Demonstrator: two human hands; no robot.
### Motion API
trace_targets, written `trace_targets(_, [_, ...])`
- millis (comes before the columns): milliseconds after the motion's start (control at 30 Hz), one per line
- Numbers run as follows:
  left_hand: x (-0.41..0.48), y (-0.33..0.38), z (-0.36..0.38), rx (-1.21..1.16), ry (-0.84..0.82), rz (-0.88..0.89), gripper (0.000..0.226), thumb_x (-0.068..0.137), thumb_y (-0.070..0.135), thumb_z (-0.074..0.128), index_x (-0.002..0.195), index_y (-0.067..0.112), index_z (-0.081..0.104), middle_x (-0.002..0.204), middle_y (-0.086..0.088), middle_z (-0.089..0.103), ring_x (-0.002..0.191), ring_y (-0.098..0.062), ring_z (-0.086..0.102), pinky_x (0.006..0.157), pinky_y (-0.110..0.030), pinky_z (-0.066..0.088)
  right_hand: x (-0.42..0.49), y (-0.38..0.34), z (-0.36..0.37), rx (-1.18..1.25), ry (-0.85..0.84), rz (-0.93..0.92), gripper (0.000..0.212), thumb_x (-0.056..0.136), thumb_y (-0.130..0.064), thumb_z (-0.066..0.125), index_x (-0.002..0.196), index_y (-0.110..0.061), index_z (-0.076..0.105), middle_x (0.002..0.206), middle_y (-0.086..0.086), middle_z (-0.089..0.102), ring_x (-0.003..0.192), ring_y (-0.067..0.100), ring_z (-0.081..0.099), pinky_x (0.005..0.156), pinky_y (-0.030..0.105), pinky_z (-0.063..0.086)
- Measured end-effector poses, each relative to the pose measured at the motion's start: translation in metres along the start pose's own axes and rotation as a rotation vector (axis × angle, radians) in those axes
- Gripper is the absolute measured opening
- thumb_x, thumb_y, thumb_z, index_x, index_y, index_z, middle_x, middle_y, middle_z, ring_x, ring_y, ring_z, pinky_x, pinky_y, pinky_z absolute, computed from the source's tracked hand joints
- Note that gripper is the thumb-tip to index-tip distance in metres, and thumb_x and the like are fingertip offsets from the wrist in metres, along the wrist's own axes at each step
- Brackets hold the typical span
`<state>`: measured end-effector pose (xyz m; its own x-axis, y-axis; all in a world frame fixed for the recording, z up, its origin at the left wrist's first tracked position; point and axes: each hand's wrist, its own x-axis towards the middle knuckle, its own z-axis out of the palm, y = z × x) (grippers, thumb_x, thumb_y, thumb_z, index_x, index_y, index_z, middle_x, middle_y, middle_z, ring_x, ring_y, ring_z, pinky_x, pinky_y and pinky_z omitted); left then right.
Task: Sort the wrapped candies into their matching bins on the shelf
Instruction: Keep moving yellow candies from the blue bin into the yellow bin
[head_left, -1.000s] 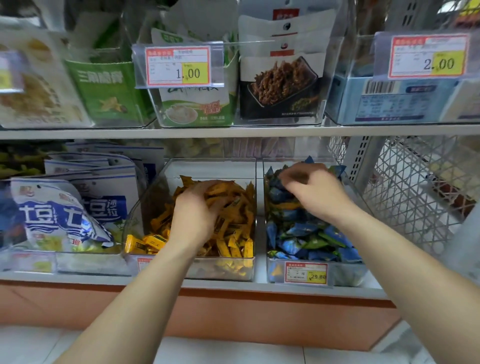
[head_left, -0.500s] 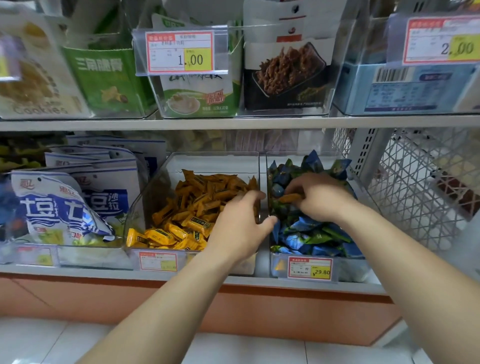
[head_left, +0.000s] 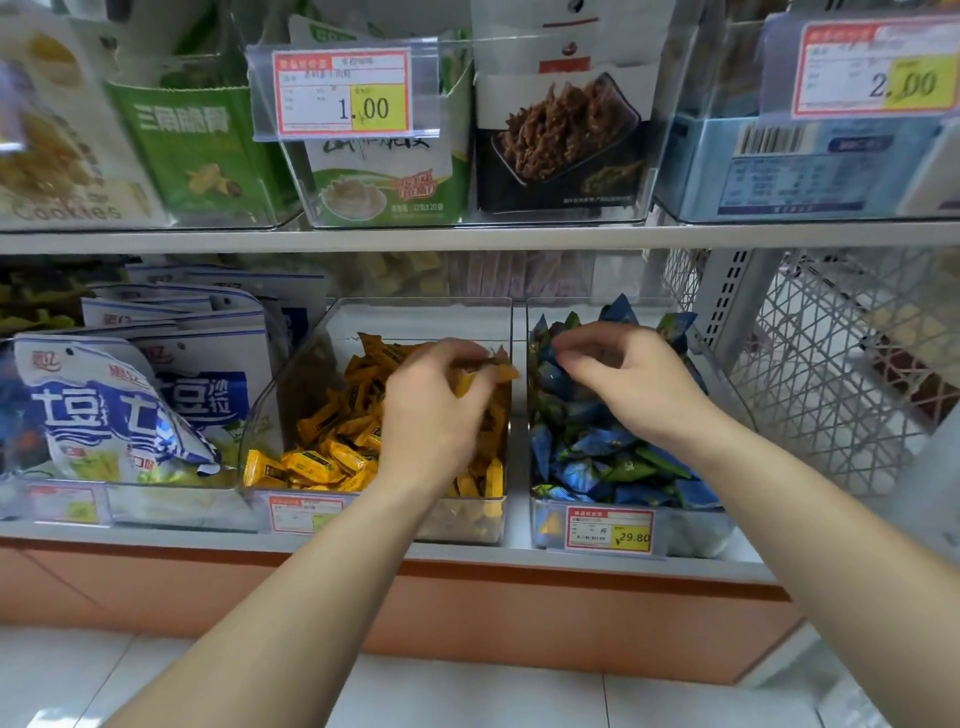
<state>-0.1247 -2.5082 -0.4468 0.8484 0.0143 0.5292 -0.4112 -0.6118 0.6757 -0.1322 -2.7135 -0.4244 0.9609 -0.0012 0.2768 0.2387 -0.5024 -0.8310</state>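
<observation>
Pinches orange candy (head_left: 501, 371) in left hand (head_left: 431, 415) above yellow-candy bin (head_left: 415, 317), close to its right edge. Curls right hand (head_left: 631, 387) into blue-candy bin (head_left: 691, 532); cannot tell whether gripping anything. Risks spilling candy into wrong bin if released this near the edge.

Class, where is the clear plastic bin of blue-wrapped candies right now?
Head view: the blue-candy bin sits right of centre on the lower shelf, beside the clear orange-candy bin, under the right hand.
</observation>
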Motion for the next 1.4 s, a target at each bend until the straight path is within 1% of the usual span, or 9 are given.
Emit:
trace_targets(167, [-0.001, -0.027, -0.008, 0.334, -0.115, -0.109, 0.04, 0.091, 0.051, 0.062, 0.122, 0.027, 0.065, 0.122, 0.002, 0.065, 0.113, -0.024, 0.059, 0.09, -0.042, 0.051, -0.009, 0.007, -0.005, -0.485, -0.311, -0.129, 0.027, 0.09, -0.046, 0.06, 0.115, -0.036, 0.067, 0.116, -0.018, 0.066, 0.108, 0.003, 0.06, 0.09, 0.027, 0.05])
trace_targets(333, [-0.017, -0.008, 0.011, 0.1, -0.27, -0.105, 0.074, 0.077, 0.075, 0.053, 0.134, 0.028, 0.054, 0.131, 0.006, 0.063, 0.118, -0.015, 0.058, 0.088, -0.027, 0.045, -0.015, 0.022, 0.008, -0.806, -0.462, -0.21, 0.059, 0.086, -0.067, 0.049, 0.14, -0.042, 0.047, 0.147, -0.018, 0.046, 0.132, 0.016, 0.043, 0.106, 0.039, 0.04])
trace_targets(467, [-0.031, -0.001, 0.023, 0.119, -0.398, -0.082, 0.064, 0.074, 0.063, 0.058, 0.13, 0.031, 0.054, 0.115, 0.011, 0.068, 0.102, -0.01, 0.065, 0.086, -0.035, 0.057, -0.009, 0.031, 0.023, -0.935, -0.342, -0.183, 0.058, 0.076, -0.072, 0.05, 0.128, -0.046, 0.052, 0.13, -0.012, 0.054, 0.118, 0.022, 0.046, 0.099, 0.044, 0.034])
trace_targets(600, [-0.03, -0.004, 0.022, 0.11, -0.386, -0.08, 0.059, 0.078, 0.055, 0.064, 0.132, 0.03, 0.056, 0.116, 0.011, 0.069, 0.101, -0.008, 0.066, 0.088, -0.034, 0.057, 0.0, 0.032, 0.032, -0.883, -0.254, -0.296, 0.034, 0.08, -0.054, 0.063, 0.109, -0.037, 0.059, 0.105, -0.007, 0.06, 0.099, 0.022, 0.056, 0.082, 0.037, 0.042])
trace_targets(733, [-0.028, -0.006, 0.02, 0.096, -0.404, -0.095, 0.066, 0.079, 0.056, 0.067, 0.136, 0.026, 0.054, 0.123, 0.008, 0.068, 0.108, -0.01, 0.065, 0.093, -0.035, 0.055, 0.003, 0.035, 0.023, -0.717, -0.231, -0.303, 0.021, 0.08, -0.033, 0.072, 0.099, -0.03, 0.064, 0.101, -0.008, 0.06, 0.093, 0.017, 0.057, 0.075, 0.034, 0.05])
trace_targets(967, [-0.028, -0.008, 0.02, 0.099, -0.406, -0.094, 0.069, 0.082, 0.056, 0.068, 0.141, 0.026, 0.05, 0.129, 0.007, 0.064, 0.111, -0.011, 0.063, 0.094, -0.035, 0.055, 0.018, 0.037, -0.018, -0.538, 0.243, -0.233, 0.02, 0.088, -0.034, 0.071, 0.105, -0.03, 0.062, 0.104, -0.002, 0.064, 0.093, 0.021, 0.059, 0.07, 0.031, 0.043])
trace_targets(1067, [-0.027, -0.007, 0.02, 0.094, -0.411, -0.098, 0.068, 0.082, 0.055, 0.068, 0.141, 0.027, 0.05, 0.129, 0.007, 0.065, 0.109, -0.01, 0.064, 0.093, -0.035, 0.055, 0.019, 0.044, -0.021, -0.748, 0.167, -0.062, 0.026, 0.094, -0.04, 0.061, 0.117, -0.03, 0.062, 0.114, 0.003, 0.061, 0.104, 0.028, 0.057, 0.074, 0.033, 0.042])
trace_targets(1200, [-0.026, -0.007, 0.02, 0.087, -0.422, -0.096, 0.069, 0.082, 0.056, 0.069, 0.142, 0.027, 0.05, 0.13, 0.008, 0.064, 0.111, -0.01, 0.064, 0.095, -0.036, 0.055, 0.019, 0.038, -0.023, -0.918, -0.009, -0.001, 0.041, 0.095, -0.055, 0.05, 0.129, -0.034, 0.059, 0.132, 0.002, 0.053, 0.127, 0.029, 0.042, 0.099, 0.042, 0.037])
trace_targets(1400, [-0.025, -0.007, 0.016, 0.046, -0.45, -0.072, 0.065, 0.084, 0.054, 0.069, 0.141, 0.029, 0.051, 0.129, 0.008, 0.065, 0.107, -0.007, 0.064, 0.094, -0.034, 0.055, 0.006, 0.009, -0.013, -0.718, 0.088, -0.233, 0.031, 0.087, -0.045, 0.065, 0.115, -0.031, 0.067, 0.115, -0.006, 0.063, 0.107, 0.021, 0.056, 0.081, 0.031, 0.044])
